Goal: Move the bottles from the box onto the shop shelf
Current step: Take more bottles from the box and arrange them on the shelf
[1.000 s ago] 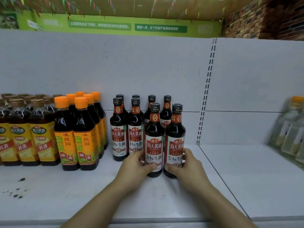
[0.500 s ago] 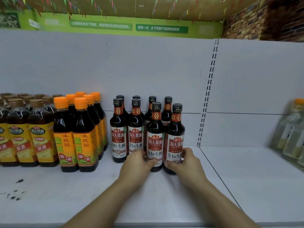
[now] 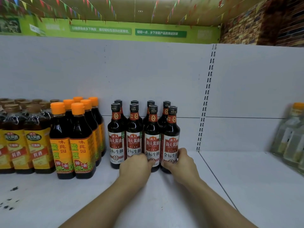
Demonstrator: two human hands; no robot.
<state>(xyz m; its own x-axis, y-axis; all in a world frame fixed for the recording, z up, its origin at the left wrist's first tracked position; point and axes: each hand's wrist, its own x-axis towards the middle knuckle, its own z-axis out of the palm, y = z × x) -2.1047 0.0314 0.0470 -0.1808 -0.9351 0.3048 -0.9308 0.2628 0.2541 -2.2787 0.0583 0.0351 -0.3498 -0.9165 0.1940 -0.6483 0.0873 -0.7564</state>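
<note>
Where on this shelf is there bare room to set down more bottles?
Bare shelf runs from the soy sauce bottles rightward to the clear bottles. A free strip lies along the front edge, before the orange-capped bottles. Leftward it is crowded: rows stand side by side, and the left hand and right hand hold the front two.
</note>
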